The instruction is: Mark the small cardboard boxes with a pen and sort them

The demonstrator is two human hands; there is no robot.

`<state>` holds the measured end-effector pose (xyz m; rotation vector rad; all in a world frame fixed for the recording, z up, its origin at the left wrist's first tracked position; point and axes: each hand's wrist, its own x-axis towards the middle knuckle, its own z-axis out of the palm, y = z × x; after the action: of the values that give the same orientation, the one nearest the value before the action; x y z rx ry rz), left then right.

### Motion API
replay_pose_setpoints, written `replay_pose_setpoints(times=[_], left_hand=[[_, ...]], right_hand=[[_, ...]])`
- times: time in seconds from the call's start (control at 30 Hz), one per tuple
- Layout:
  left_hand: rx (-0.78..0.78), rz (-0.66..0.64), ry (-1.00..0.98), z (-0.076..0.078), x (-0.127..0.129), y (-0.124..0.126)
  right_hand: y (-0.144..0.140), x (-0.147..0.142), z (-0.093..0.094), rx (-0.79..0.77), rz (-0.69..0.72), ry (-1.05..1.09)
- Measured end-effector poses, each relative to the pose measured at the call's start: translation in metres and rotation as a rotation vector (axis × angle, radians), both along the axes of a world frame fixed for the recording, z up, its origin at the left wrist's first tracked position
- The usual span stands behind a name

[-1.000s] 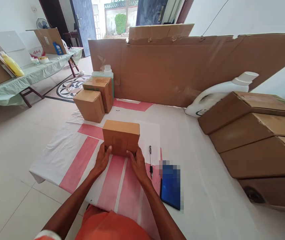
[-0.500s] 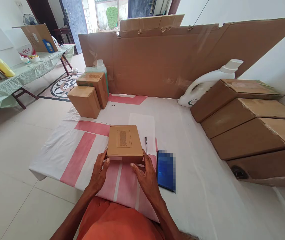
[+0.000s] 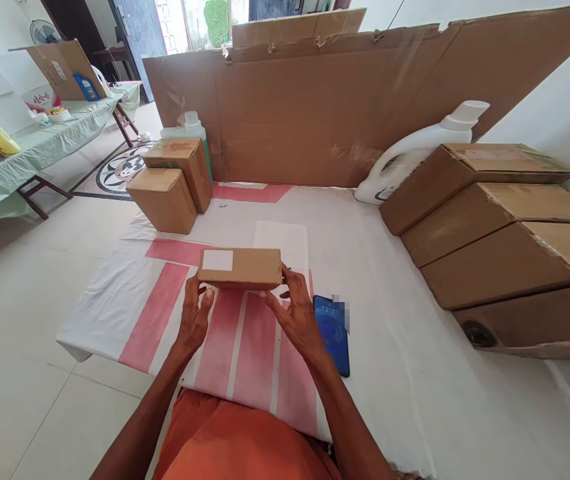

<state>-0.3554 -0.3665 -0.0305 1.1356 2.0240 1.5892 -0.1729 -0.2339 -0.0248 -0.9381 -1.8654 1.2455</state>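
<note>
Between both hands I hold a small brown cardboard box (image 3: pixel 255 268), tilted so that a side with a white label (image 3: pixel 217 260) faces me. My left hand (image 3: pixel 196 317) grips its left end, thumb at the lower edge. My right hand (image 3: pixel 297 310) grips the right end in the same way. Just right of my right hand a phone (image 3: pixel 333 337) lies on the cloth with its screen lit. A pale sheet (image 3: pixel 282 237) lies beyond the box. The pen-like thing beside it is almost wholly hidden.
Two brown boxes (image 3: pixel 165 200) and a bottle of green liquid (image 3: pixel 192 127) stand at the back left. A cardboard panel (image 3: pixel 285 120) borders the far edge. On the right are several stacked boxes (image 3: pixel 485 247) and a white jug (image 3: pixel 409 157). The table's left edge drops to the tiled floor.
Both hands have tilted the box: its top with the printed pattern faced up before, and now the labelled side shows. The box and hands moved slightly farther from me. The phone's screen shows a clock.
</note>
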Motion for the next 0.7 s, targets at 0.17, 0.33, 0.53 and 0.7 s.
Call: replay_pose_setpoints(times=[0.17, 0.33, 0.53, 0.7], left_hand=[[0.012, -0.079, -0.195, -0.025, -0.005, 0.033], [-0.009, -0.097, -0.216, -0.032, -0.004, 0.041], [-0.157, -0.036, -0.152, -0.038, -0.002, 0.001], [-0.264, -0.021, -0.07, -0.041, 0.005, -0.027]], right_hand=[[0.015, -0.023, -0.033, -0.192, 0.077, 0.136], [0.021, -0.029, -0.049, -0.239, 0.038, 0.086], [0.006, -0.004, -0.04, -0.229, 0.02, -0.08], [-0.021, 0.016, -0.04, -0.251, 0.032, -0.143]])
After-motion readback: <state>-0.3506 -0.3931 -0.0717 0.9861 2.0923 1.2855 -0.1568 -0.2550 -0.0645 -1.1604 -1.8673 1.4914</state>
